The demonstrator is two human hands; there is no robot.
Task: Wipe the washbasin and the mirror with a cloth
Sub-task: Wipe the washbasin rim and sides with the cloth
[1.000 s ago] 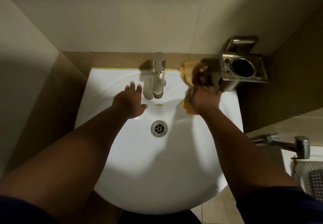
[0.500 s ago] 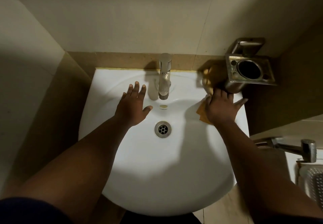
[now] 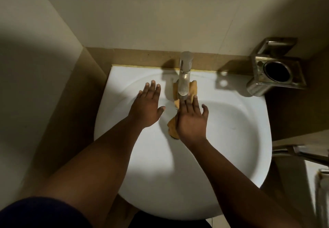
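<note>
Forearms come in from the bottom of my head view, dark blue sleeves [image 3: 35,213] nearest the lens, reaching over the front rim of the round white ceramic washbasin [image 3: 231,156]. Further in, my right hand [image 3: 191,119] lies flat with straight fingers pressing the crumpled orange cloth [image 3: 171,129] against the back slope of the bowl; it pins the cloth rather than clenching it, which I judge suits a sweeping wipe. The cloth shows at the heel of that hand and again past the fingertips, on either side of the chrome tap [image 3: 184,78], so it lies directly under the spout. My left hand [image 3: 146,106] is spread, fingers straight, grasping nothing, resting on or just above the basin left of the tap; I take it as a brace while I lean in. The drain is hidden beneath my hands. Beyond the right rim, a square brushed-steel holder [image 3: 277,74] with a round dark opening hangs on the wall. No mirror is in view, so that part of the job looks untouched.
</note>
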